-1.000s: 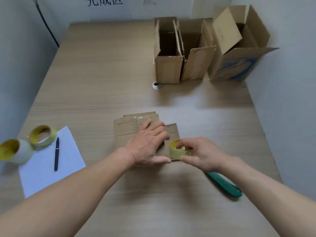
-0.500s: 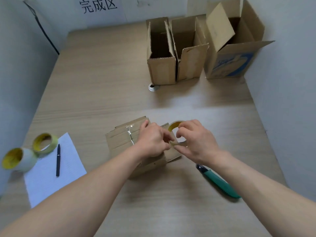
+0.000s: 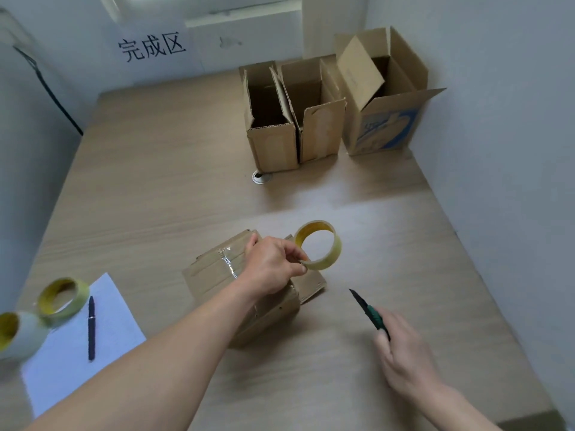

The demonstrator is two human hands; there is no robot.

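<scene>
Our right hand [image 3: 404, 353] has left the tape roll [image 3: 326, 263] and now grips the green knife [image 3: 370, 312], blade out, to the right of the cardboard box [image 3: 211, 272]. Our left hand [image 3: 273, 265] alone pinches the roll's near rim, holding it tilted by the box's far right corner on the table [image 3: 174, 188]. The hands are well apart.
</scene>
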